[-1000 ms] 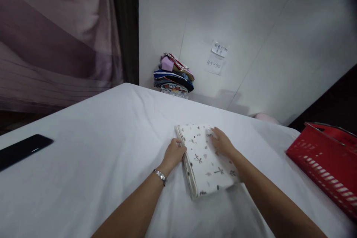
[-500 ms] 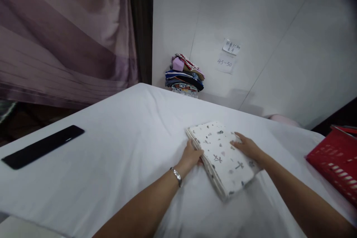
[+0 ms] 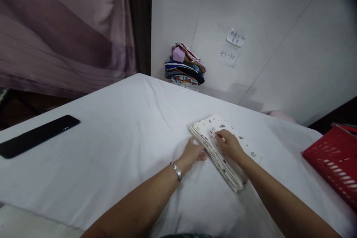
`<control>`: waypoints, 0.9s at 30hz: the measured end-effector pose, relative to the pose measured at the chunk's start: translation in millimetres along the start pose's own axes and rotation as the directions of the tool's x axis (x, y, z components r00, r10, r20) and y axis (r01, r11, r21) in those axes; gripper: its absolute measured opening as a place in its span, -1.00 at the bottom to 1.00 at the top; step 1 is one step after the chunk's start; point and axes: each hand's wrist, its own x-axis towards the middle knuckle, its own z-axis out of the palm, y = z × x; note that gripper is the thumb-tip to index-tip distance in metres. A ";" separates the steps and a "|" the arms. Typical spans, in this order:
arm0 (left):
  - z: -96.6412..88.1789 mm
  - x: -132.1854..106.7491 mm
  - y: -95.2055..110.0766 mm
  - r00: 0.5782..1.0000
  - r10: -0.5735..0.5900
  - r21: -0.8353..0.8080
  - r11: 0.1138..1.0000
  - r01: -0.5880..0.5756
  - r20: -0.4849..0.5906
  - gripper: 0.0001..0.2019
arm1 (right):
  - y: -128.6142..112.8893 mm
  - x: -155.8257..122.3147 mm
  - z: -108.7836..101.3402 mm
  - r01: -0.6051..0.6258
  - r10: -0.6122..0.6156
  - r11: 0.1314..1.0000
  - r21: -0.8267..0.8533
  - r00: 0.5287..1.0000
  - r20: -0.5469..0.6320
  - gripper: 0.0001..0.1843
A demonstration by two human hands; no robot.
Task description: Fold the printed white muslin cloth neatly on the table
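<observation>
A folded white cloth with small dark prints, several layers thick, lies on the white-covered table. Its layered long edge faces my left hand. That hand rests at this edge with the thumb apart from the fingers, not wrapped around the layers. Over the top of the cloth is my right hand, its fingers bent and loosely apart near the upper layer. The right hand and forearm hide part of the printed surface.
A black flat object lies on the table at the left. A red plastic basket stands at the right edge. A pile of folded clothes sits beyond the far edge, against the wall with paper notes.
My right hand has moved left from the cloth's far side to over its top. My left hand has loosened from the layered edge. The view has tilted slightly down.
</observation>
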 end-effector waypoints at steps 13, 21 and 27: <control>-10.2 9.7 6.6 0.986 0.056 -0.128 0.989 -0.077 -0.160 -0.18 | -43.9 16.9 17.8 -0.094 0.109 0.992 -0.081 0.973 0.202 -0.82; -12.0 11.3 7.8 0.987 0.078 -0.023 0.996 -0.082 -0.137 -0.33 | -45.7 24.2 22.5 -0.043 0.059 0.996 -0.081 0.978 0.201 -0.80; -17.1 18.2 3.2 0.981 0.144 0.208 0.971 -0.115 -0.131 -0.35 | -40.1 26.0 25.1 -0.062 0.065 0.998 -0.022 0.983 0.172 -0.78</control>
